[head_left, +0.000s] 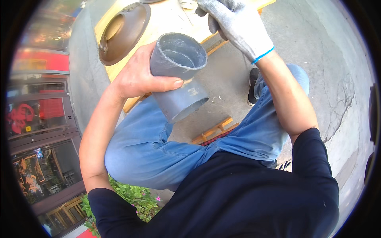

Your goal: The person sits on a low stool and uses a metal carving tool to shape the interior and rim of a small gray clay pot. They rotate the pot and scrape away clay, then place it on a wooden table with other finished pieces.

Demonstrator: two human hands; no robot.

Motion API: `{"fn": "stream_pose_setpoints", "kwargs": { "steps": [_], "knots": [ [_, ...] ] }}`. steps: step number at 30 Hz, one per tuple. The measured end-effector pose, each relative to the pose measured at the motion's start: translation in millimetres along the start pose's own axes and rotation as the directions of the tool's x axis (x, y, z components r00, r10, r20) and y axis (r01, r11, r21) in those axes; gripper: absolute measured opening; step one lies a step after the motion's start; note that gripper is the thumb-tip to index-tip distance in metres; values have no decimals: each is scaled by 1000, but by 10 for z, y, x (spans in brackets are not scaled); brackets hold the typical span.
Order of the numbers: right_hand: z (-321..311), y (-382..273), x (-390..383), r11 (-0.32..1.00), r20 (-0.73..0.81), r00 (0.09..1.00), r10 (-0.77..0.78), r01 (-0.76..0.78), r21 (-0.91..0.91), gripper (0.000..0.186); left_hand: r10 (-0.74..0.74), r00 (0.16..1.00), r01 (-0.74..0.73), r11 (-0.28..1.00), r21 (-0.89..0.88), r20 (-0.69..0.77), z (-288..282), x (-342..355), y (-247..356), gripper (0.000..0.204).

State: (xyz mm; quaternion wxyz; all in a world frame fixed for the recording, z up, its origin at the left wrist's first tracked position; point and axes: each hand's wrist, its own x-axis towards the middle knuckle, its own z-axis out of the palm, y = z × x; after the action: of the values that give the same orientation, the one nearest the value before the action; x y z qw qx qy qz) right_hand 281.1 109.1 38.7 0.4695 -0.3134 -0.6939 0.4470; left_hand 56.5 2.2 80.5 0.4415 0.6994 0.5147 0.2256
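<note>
My left hand (137, 73), bare, is wrapped round a grey plastic pipe elbow (174, 73). One round mouth of the elbow faces up, with pale dusty marks inside; the other faces down to the right. My thumb lies across the bend between them, beside a tan smear. My right hand (240, 23) wears a pale grey work glove with a blue cuff edge. It is raised at the top edge, beyond the elbow and apart from it. Its fingers are curled, partly cut off by the frame; whatever they may hold is hidden.
A light wooden table (162, 20) stands in front of me, with a brown domed lid (125, 33) on its left side. A low wooden stool frame (214, 131) shows between my legs. Green plants (139, 196) with pink flowers grow at lower left, near glass doors (43, 162).
</note>
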Motion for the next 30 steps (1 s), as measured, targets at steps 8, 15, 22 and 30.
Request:
{"fn": "stream_pose_setpoints", "kwargs": {
  "steps": [8,15,22,30],
  "knots": [
    [27,-85,-172,965,261,965,17,52,-256,47,30,998,-27,998,-48,63,-35,12,-29,74],
    [-139,-89,-143,980,520,854,-8,110,-165,30,-12,997,14,1000,-24,75,-22,5,-49,76],
    [-185,-104,-152,993,522,845,111,-80,-82,31,11,996,-2,995,-96,89,-58,-11,-48,76],
    [-170,-149,-193,990,470,874,124,-74,-124,35,26,997,-15,989,-145,78,-51,-33,-45,79]
  ]
}}
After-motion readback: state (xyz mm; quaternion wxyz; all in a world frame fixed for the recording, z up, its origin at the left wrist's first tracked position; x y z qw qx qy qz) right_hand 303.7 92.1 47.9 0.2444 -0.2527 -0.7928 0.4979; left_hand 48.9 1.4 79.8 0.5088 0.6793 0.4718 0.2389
